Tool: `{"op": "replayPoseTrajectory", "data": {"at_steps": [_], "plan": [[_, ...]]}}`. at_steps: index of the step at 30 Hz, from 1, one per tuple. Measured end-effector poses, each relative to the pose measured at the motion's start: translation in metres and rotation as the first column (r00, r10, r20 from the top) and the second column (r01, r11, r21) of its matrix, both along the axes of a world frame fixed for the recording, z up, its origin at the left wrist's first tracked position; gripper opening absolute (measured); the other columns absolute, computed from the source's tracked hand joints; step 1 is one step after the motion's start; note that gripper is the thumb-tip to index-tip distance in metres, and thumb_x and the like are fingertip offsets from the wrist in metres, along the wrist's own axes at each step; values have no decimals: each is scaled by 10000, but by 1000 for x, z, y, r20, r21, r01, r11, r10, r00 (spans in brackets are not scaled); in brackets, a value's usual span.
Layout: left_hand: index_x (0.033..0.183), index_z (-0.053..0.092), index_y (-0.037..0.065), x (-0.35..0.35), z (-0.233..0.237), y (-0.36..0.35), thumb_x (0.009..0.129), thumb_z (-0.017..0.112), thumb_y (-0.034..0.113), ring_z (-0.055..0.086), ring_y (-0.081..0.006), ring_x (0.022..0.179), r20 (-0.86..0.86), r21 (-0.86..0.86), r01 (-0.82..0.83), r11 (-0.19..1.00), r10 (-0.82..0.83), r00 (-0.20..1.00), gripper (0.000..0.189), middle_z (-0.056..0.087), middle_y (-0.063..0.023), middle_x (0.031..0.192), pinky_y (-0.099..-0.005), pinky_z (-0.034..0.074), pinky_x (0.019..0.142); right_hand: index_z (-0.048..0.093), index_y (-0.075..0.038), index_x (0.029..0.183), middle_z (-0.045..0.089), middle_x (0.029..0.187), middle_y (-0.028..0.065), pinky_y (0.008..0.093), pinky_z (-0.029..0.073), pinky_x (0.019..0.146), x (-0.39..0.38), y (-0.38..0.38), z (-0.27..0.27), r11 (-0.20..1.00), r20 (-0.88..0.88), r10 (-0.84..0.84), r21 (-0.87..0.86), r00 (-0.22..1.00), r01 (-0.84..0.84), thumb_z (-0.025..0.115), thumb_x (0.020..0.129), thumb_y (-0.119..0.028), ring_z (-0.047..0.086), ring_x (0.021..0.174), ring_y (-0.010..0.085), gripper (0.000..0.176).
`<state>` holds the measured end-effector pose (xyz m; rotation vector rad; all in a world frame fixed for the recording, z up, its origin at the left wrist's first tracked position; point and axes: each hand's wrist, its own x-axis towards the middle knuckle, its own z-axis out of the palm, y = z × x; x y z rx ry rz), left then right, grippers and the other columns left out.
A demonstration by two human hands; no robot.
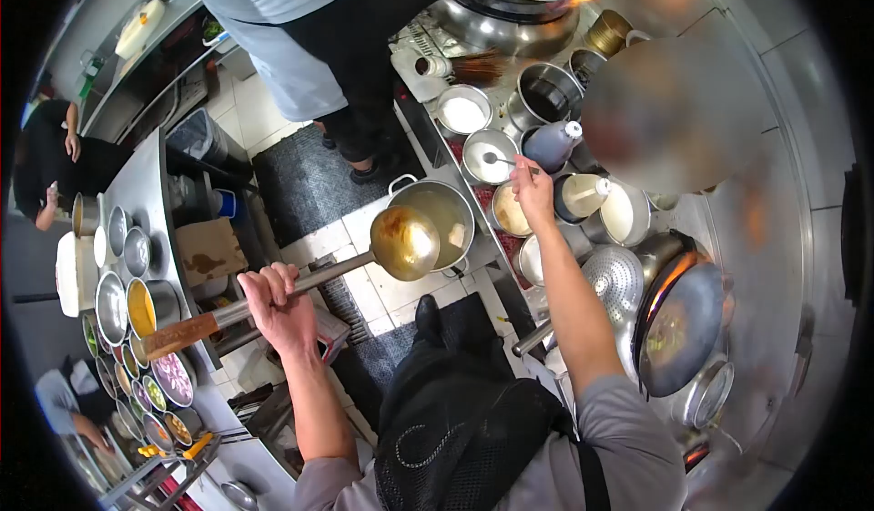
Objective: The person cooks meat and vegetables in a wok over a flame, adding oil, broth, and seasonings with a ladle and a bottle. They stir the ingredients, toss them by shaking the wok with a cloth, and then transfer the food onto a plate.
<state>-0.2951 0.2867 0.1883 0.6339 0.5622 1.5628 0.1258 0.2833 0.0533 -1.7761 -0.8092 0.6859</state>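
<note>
My left hand (pixel 278 306) is closed round the metal shaft of a large ladle (pixel 405 242), just ahead of its wooden end. The ladle's bowl has a brownish liquid in it and hangs partly over a steel pot (pixel 455 203). My right hand (pixel 531 188) reaches over the seasoning containers, its fingers closed on a small spoon (pixel 503 159). The spoon's tip is over a round bowl of white seasoning (pixel 482 167). A dark squeeze bottle (pixel 549 147) stands close beyond this hand.
Right of my right arm, a wok (pixel 683 329) sits over flame near a perforated strainer (pixel 612 279). A co-worker (pixel 291 28) stands ahead at another wok (pixel 510 19) with flame beside it. Ingredient bowls cover the left counter (pixel 150 169). Black mats (pixel 300 183) lie on the floor.
</note>
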Motion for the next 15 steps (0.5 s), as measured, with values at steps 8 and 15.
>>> {"op": "replayPoseTrajectory", "data": {"at_steps": [8, 15], "plan": [[658, 341, 143, 28, 9, 22, 1073, 446, 373, 328, -137, 659, -25, 67, -1, 998, 3, 1000, 486, 306, 17, 614, -311, 311, 737, 656, 14, 1156, 641, 791, 22, 244, 405, 519, -20, -10, -5, 997, -324, -53, 38, 945, 69, 592, 981, -390, 530, 593, 75, 445], [682, 296, 148, 41, 16, 30, 1066, 462, 378, 318, -140, 659, -38, 90, -31, 996, 34, 999, 477, 293, 18, 611, -312, 304, 710, 602, 29, 1215, 624, 809, 47, 242, 369, 484, -18, -26, 5, 968, -618, -115, 108, 778, 228, 599, 968, -226, 500, 571, 75, 355]]}}
